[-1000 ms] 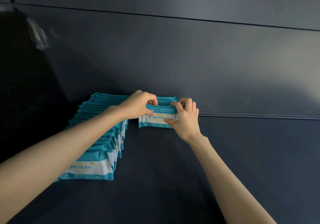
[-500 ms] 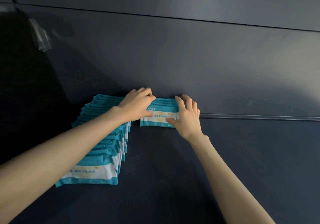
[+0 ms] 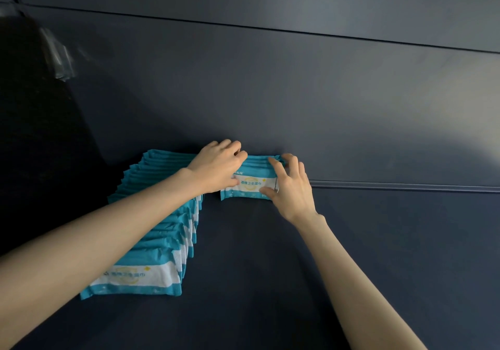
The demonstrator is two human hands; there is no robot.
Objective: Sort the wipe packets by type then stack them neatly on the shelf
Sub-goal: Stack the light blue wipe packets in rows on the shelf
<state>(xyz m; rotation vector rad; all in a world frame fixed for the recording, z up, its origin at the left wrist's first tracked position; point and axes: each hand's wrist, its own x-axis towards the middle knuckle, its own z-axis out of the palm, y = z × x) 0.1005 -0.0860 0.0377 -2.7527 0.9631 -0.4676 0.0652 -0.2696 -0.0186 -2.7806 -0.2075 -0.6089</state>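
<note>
A long row of teal-and-white wipe packets (image 3: 151, 244) stands on edge along the left of the dark shelf (image 3: 270, 282). To its right, against the back wall, a short second row of the same packets (image 3: 250, 184) stands upright. My left hand (image 3: 216, 168) grips the left end of this short row, fingers curled over its top. At the row's right end my right hand (image 3: 292, 187) holds the packets, thumb on the front packet and fingers bent over the top.
The shelf's dark blue back wall (image 3: 297, 106) rises right behind the packets. A narrow rail (image 3: 405, 186) runs along the wall's base to the right. A clear plastic bag (image 3: 58, 55) hangs in the dark upper left corner.
The front packet went from tilted to upright against the short row. Both hands shifted slightly, and my right-hand fingers now spread over the row's right end.
</note>
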